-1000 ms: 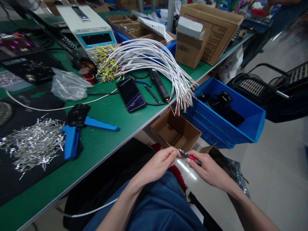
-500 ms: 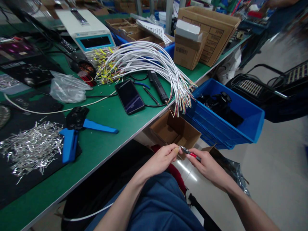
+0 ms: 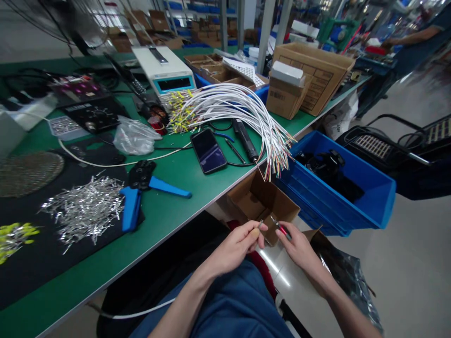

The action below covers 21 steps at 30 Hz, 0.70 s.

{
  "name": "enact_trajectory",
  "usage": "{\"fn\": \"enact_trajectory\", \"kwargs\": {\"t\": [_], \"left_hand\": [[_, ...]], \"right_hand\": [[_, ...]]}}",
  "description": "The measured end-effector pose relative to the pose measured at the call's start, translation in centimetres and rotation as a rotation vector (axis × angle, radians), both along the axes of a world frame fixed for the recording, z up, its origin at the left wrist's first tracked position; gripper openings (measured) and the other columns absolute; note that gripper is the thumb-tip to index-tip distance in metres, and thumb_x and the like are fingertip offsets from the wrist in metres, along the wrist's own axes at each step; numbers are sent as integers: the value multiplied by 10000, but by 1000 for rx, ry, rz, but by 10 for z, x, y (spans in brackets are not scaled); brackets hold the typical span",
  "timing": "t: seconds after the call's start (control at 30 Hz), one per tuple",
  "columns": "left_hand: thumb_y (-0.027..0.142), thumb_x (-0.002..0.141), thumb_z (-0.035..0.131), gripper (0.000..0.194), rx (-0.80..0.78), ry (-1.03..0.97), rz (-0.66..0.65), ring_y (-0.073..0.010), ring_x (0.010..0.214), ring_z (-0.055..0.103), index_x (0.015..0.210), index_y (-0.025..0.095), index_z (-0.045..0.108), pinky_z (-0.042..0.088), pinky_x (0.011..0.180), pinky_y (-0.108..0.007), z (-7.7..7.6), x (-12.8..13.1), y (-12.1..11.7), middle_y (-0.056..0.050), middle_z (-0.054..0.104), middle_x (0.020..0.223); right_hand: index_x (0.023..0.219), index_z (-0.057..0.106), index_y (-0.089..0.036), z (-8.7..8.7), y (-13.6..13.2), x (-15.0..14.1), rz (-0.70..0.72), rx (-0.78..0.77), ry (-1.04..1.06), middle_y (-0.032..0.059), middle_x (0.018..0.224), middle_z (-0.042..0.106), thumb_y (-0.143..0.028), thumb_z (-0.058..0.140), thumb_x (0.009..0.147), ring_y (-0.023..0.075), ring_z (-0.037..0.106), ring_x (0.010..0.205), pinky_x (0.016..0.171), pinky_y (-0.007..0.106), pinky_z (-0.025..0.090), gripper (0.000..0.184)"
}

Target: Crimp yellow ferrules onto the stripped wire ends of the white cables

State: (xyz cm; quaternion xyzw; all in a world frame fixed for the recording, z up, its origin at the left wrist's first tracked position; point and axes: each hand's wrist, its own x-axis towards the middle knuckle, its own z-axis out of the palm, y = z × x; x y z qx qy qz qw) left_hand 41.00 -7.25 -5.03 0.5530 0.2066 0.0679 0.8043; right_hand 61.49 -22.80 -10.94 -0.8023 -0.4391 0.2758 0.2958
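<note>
My left hand is held over my lap, its fingers pinched on the end of a white cable that trails down and left under the table. My right hand is closed round a small red-handled cutter, whose tip points at the cable end, just apart from it. Both hands hover in front of an open brown cardboard box below the table's edge. On the green table lies a big bundle of white cables with coloured stripped ends hanging over the edge.
A blue-handled crimping tool, a heap of silver ferrules, a phone, a black screwdriver and a plastic bag lie on the table. A blue bin stands right of it. Cardboard boxes stand behind. Another person works far right.
My head has lifted and turned left, so more of the table shows. The two hands have stayed together over my lap; the cutter's tip has drawn slightly away from the cable end.
</note>
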Motion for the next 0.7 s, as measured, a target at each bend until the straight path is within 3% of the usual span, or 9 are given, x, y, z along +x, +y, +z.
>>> {"fn": "enact_trajectory", "kwargs": {"t": [0.13, 0.2, 0.3, 0.47, 0.57, 0.7], "left_hand": [[432, 1098, 449, 381, -17, -96, 128, -149, 801, 584, 1313, 130, 539, 468, 757, -286, 24, -29, -11, -133, 720, 1091], [402, 1094, 476, 335, -33, -135, 237, -165, 851, 647, 1287, 135, 534, 500, 799, -307, 35, -44, -17, -168, 727, 1177], [394, 1080, 525, 267, -77, -165, 411, -153, 764, 684, 1173, 145, 538, 514, 702, -280, 48, -65, -26, -183, 736, 1182], [459, 1060, 556, 291, -124, -225, 598, -110, 573, 649, 1068, 177, 485, 468, 520, -198, 56, -107, -37, -149, 769, 1011], [548, 1056, 514, 356, -87, -224, 722, -89, 463, 578, 1084, 198, 453, 385, 416, -157, 53, -139, -40, -124, 768, 904], [596, 1044, 511, 403, -62, -194, 916, -27, 393, 336, 1101, 199, 474, 201, 403, -144, 46, -180, -43, -62, 718, 748]], "right_hand": [[1305, 618, -214, 12, 5, -16, -16, 69, 15, 116, 1231, 742, -524, 450, 1069, 275, 713, 1126, 978, 422, 554, 425], [1326, 599, -224, 30, 12, -27, 2, 129, -6, 114, 1258, 730, -510, 447, 1074, 277, 698, 1162, 1001, 425, 543, 410], [1357, 575, -274, 68, 32, -49, 93, 251, -56, 89, 1317, 686, -465, 475, 1076, 250, 660, 1210, 1024, 398, 521, 355], [1353, 581, -300, 121, 104, -91, 301, 458, -193, 66, 1332, 645, -411, 531, 1060, 232, 617, 1236, 1069, 382, 481, 317], [1320, 604, -246, 129, 158, -119, 402, 532, -307, 96, 1276, 660, -400, 552, 1047, 262, 618, 1211, 1073, 421, 476, 318], [1291, 634, -182, 125, 214, -155, 498, 570, -468, 144, 1237, 665, -419, 576, 1026, 318, 619, 1168, 1053, 483, 480, 360]]}}
